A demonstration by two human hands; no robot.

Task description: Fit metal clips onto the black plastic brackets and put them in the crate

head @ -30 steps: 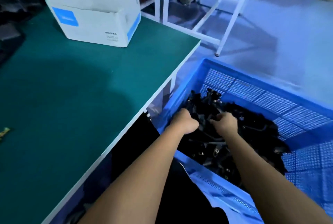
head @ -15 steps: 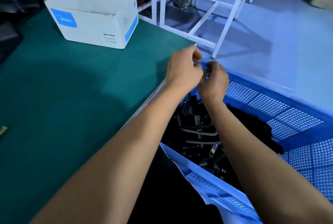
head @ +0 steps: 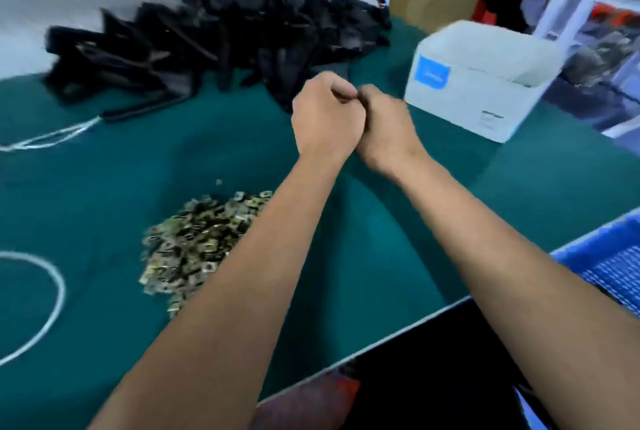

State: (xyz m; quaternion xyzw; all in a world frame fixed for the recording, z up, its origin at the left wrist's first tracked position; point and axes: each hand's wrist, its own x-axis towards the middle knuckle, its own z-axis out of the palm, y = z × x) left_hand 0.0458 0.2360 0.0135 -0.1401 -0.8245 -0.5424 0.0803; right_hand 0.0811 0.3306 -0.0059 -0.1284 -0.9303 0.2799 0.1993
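On your green table [head: 104, 187] you have a white cardboard box [head: 481, 83] at the far right and white cord [head: 52, 291] looping at the left.

Blue crate [head: 609, 256] cut off at right edge.

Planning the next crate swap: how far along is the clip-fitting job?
Done: cannot tell; only a corner of the blue crate shows. In hand: nothing visible; the left hand and right hand are curled, touching above the table. Left: a big pile of brackets and a heap of clips.
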